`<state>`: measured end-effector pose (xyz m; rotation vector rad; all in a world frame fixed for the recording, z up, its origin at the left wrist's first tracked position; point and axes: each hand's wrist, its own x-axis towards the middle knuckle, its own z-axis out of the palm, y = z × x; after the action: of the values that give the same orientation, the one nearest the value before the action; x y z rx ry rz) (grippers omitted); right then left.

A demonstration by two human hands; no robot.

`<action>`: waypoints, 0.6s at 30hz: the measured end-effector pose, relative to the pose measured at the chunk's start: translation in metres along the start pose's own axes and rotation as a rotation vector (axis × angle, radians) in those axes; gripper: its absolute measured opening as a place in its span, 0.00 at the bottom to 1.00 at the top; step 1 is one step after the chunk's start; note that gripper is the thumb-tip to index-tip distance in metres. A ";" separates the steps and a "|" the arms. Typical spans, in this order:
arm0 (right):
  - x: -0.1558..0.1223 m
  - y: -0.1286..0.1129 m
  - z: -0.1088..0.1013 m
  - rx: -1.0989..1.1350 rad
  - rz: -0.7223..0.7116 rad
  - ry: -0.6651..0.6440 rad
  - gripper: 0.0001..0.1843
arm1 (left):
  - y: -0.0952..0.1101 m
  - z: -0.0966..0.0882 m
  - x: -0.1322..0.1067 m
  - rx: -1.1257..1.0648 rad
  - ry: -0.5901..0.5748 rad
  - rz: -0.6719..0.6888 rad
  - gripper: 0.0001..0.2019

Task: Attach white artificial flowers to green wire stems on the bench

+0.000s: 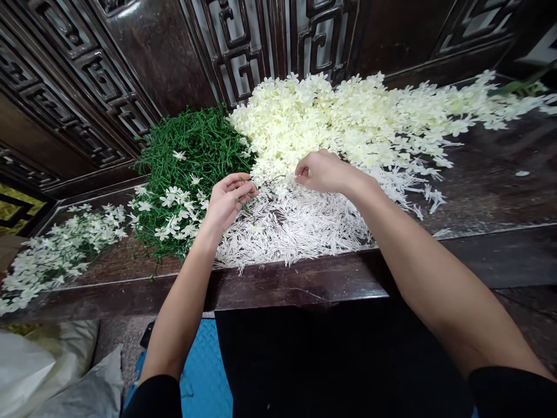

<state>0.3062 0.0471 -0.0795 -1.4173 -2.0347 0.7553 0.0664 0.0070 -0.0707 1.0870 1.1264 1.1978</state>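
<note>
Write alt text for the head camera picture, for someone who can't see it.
A person's left hand pinches a thin green stem above a dark wooden bench, with the right hand close by, fingers curled. Around them lie a heap of green stems to the left, cream flowers behind and white spiky pieces in front.

The lattice (152,52) is dark, glossy wood; the counter (500,180) is wood, scuffed on top. Flowers (304,116) look like matt cloth, stems (191,139) like plastic. The mat (211,360) is textured, the sack (87,383) crinkled.
</note>
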 end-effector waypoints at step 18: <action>-0.013 -0.046 0.000 0.375 -0.055 -0.127 0.05 | -0.015 0.025 -0.012 0.257 -0.061 0.355 0.12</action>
<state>0.2806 0.0219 -0.0488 -1.1202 -1.8879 1.1585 0.0922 -0.0067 -0.0818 1.5597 1.0891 1.3037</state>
